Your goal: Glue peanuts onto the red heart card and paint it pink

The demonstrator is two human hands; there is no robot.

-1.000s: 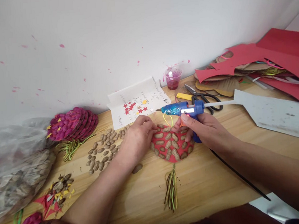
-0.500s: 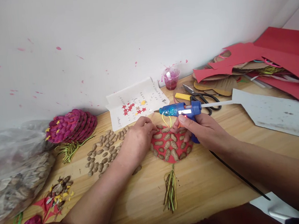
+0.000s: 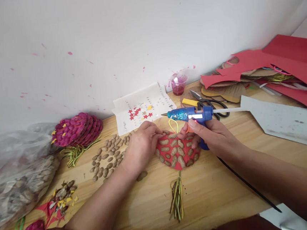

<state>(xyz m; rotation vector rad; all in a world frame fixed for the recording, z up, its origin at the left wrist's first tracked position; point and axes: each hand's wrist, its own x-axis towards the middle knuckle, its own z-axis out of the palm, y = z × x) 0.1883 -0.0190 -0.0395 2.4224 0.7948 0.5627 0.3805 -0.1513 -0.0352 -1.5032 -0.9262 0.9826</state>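
A round red disc (image 3: 167, 158) lies on the table, with peanuts in their shells in rows across it. It has a yellow cord loop (image 3: 173, 125) at the top and a green, yellow and brown yarn tassel (image 3: 176, 199) at the bottom. My left hand (image 3: 143, 141) is at the disc's upper left edge, fingers closed together; the fingertips' contents are hidden. My right hand (image 3: 216, 134) grips a blue hot glue gun (image 3: 189, 114) above the disc's right side. Its nozzle points left, and a white glue stick (image 3: 231, 110) sticks out behind.
Loose peanuts (image 3: 108, 161) lie left of the disc. Behind are paper with stars (image 3: 121, 112), a pink-stained cup (image 3: 178, 86) and scissors (image 3: 208, 103). Purple-pink decorated discs (image 3: 74, 127) and a plastic bag (image 3: 19, 177) stand left, red card (image 3: 293, 56) right. A black cord (image 3: 245, 182) trails from the gun.
The glue gun and my right hand have shifted slightly right. My left hand stays at the disc's edge. The whole view has moved a little.
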